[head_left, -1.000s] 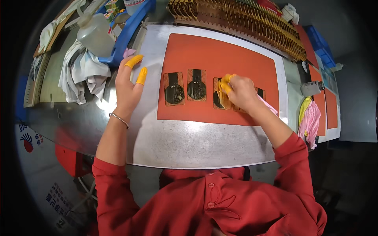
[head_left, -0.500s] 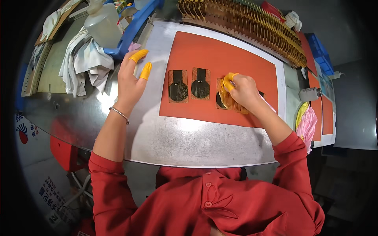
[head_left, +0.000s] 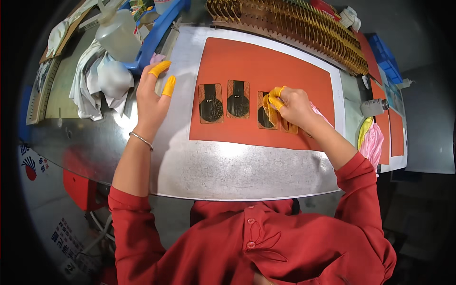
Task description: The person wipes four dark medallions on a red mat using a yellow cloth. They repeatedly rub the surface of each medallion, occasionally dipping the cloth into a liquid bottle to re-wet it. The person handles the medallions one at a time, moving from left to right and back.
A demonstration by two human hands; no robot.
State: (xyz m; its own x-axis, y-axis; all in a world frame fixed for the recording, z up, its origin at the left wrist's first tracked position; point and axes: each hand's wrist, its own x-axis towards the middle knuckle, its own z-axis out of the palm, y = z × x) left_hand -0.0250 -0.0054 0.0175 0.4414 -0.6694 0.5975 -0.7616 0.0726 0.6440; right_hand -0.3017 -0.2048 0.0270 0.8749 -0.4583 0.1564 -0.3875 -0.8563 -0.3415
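My right hand, with yellow finger cots on its fingertips, is pinched around a thin, glossy amber piece over a gold-and-black rectangular plate. Under the palm, another amber plate is mostly hidden. Some pink cloth shows beside that wrist. Two more gold-and-black plates lie to the left, one farthest left and one closer in. My left hand hovers left of the orange mat, its cot-covered thumb and finger apart, holding nothing.
A slotted rack full of amber plates runs along the back. At left are a plastic bottle, a blue tray and white cloths. A small bottle and pink cloth lie at right.
The whole view has shifted slightly. My right hand stays over the same plate, still pinched, with the amber piece a little closer to upright. My left hand keeps its spread pose.
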